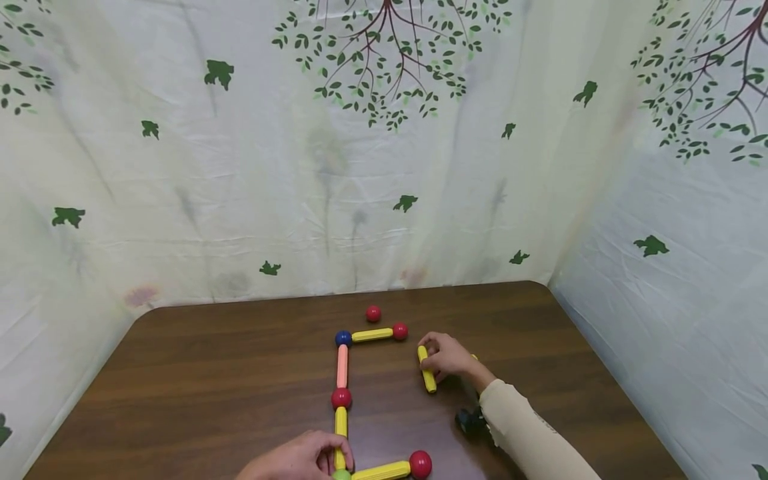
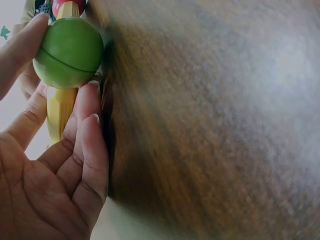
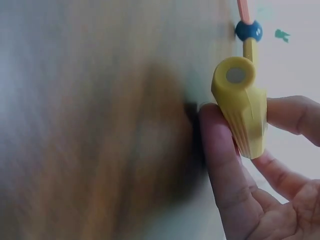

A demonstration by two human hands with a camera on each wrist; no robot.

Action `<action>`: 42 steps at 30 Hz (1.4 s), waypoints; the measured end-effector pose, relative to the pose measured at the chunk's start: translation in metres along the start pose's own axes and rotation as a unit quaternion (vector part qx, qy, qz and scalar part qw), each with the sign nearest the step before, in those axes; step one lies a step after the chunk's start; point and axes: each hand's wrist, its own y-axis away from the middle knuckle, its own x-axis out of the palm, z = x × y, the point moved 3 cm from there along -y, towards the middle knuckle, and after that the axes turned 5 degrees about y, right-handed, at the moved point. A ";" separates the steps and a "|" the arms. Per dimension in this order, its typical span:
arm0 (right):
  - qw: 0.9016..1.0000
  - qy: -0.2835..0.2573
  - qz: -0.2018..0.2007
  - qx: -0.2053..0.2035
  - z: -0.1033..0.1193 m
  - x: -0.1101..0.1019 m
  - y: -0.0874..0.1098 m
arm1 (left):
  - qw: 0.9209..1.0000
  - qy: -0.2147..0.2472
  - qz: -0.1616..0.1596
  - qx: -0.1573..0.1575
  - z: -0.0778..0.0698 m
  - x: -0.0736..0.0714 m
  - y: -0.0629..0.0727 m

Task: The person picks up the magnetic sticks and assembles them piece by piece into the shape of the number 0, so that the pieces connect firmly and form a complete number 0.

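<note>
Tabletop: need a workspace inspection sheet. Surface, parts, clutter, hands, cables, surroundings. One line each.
Surface: dark wood-grain table.
Parts: pink rod between blue ball and middle red ball; yellow upright rod from there to green ball; yellow side rods lead from the blue and green balls to red end balls; loose red ball stands apart.
Clutter: black object by right sleeve, identity unclear.
Hands: left hand holds the green ball; right hand pinches a separate yellow rod.
Cables: nothing seen.
Surroundings: leaf-printed white fabric.
</note>
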 end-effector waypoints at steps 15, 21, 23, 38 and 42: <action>0.998 -0.048 0.033 -0.022 0.008 0.032 0.023 | 1.000 0.005 -0.007 -0.006 0.001 0.000 -0.002; 0.998 -0.053 0.037 -0.020 0.009 0.041 0.033 | 1.000 0.002 -0.010 -0.022 0.002 -0.001 -0.003; 0.997 -0.058 0.040 -0.019 0.009 0.043 0.035 | 1.000 0.004 -0.006 -0.019 0.002 -0.001 -0.002; 0.996 -0.068 0.052 -0.031 0.012 0.052 0.055 | 0.999 -0.025 0.028 0.040 0.004 0.000 -0.004; 0.995 -0.075 0.050 -0.038 0.012 0.053 0.059 | 0.999 -0.025 0.033 0.036 0.003 0.000 -0.004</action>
